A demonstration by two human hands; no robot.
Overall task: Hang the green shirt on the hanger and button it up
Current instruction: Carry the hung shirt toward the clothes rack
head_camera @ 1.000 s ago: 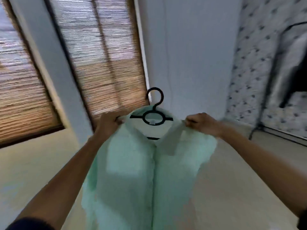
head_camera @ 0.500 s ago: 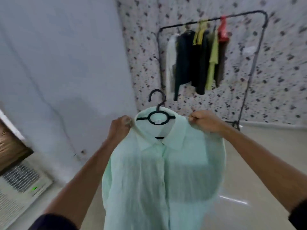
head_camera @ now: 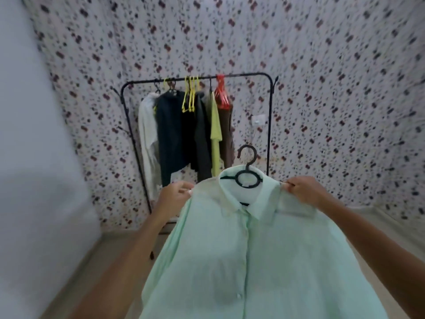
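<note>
The green shirt (head_camera: 248,261) hangs in front of me on a black hanger (head_camera: 247,178), held up in the air between my two hands. Its front is closed down the middle, with buttons showing along the strip, and the collar is folded down around the hanger's ring. The hook (head_camera: 247,155) stands up above the collar, free of any rail.

My left hand (head_camera: 174,196) pinches the shirt at its left shoulder, fingers curled onto the cloth. My right hand (head_camera: 305,192) grips the right shoulder seam, fingers closed round the fabric.

Behind the shirt stands a black clothes rack (head_camera: 269,125) against a wall covered in spotted cloth (head_camera: 345,88). On its rail hang a white garment (head_camera: 147,134), dark tops (head_camera: 179,134), a yellow-green top (head_camera: 216,130), a brown garment (head_camera: 227,134), plus empty yellow hangers (head_camera: 190,95) and red hangers (head_camera: 222,93). A plain pale wall (head_camera: 34,157) runs along my left.
</note>
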